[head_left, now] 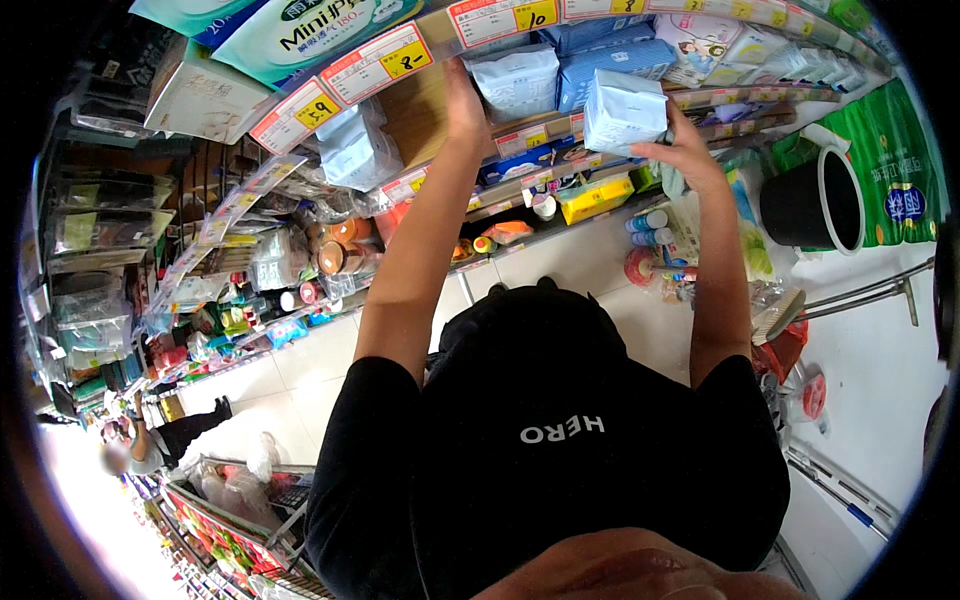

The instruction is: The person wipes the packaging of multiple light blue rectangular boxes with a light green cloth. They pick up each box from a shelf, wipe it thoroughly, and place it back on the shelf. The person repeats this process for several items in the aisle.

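Note:
A pale blue soft pack (625, 112), tissue-like and bearing writing, sits in my right hand (688, 154), with the thumb along its lower edge and the fingers around its right side. My left hand (465, 109) reaches up into the shelf, against or very close to the left side of another pale blue pack (517, 82). Its fingers are seen edge-on and their tips lie beneath the upper price rail, so their grip is unclear. Left of it, a bare stretch of brown shelf board (420, 112) shows, then more pale blue packs (356, 146).
Upper price rails (375, 64) run above my hands. A black bin (814, 202) and green wrapped packs (900, 150) stand at right, near a broom head (780, 319). At lower left are a shopping cart (240, 517) with bags and another person (161, 446) in the aisle.

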